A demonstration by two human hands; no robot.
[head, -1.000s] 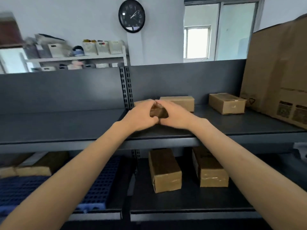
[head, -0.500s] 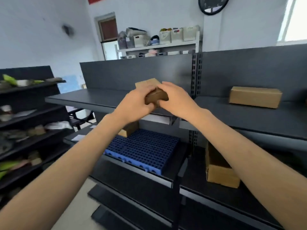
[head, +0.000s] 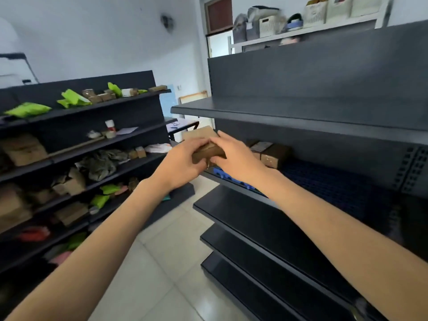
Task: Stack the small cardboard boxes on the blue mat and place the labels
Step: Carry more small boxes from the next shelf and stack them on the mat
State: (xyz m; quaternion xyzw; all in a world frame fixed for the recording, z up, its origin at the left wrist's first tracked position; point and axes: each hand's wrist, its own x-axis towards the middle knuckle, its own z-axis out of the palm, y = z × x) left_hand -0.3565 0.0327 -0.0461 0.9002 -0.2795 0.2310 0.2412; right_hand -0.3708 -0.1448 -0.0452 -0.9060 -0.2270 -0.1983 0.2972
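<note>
I hold one small cardboard box [head: 205, 148] in the air with both hands. My left hand [head: 179, 163] grips its left end and my right hand [head: 231, 156] grips its right end. The box hangs just off the left front corner of the blue mat [head: 234, 180], which lies on the second shelf of the dark rack. Two small cardboard boxes [head: 269, 154] stand side by side on the mat, close behind my right hand. Most of the mat lies in shadow under the top shelf. No labels show.
The top shelf [head: 289, 112] of the rack overhangs the mat. Bare dark shelves [head: 266, 228] step out below it. A second rack [head: 92, 140] at the left holds green bags, boxes and tape. Tiled floor [head: 176, 251] runs between the racks.
My view has swung left and down along the rack. Both hands have carried the box from the top shelf area down to the left corner of the blue mat.
</note>
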